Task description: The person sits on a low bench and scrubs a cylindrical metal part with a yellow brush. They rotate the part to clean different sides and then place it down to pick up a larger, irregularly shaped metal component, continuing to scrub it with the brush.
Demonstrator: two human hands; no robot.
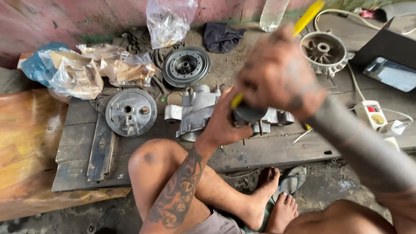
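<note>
light: soft, even daylight | shadows: faint | blur: right hand [277, 71] motion-smeared | edges: slight wide-angle stretch

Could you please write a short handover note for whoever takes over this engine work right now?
Left hand: steadies the grey metal engine casing on the dark wooden board.
Right hand: raised above it, shut on a yellow-handled tool; tip hidden.
Nearby: round plate, pulley-like disc, finned round housing.
Done: parts lie separated.
Left: casing still being worked on.
</note>
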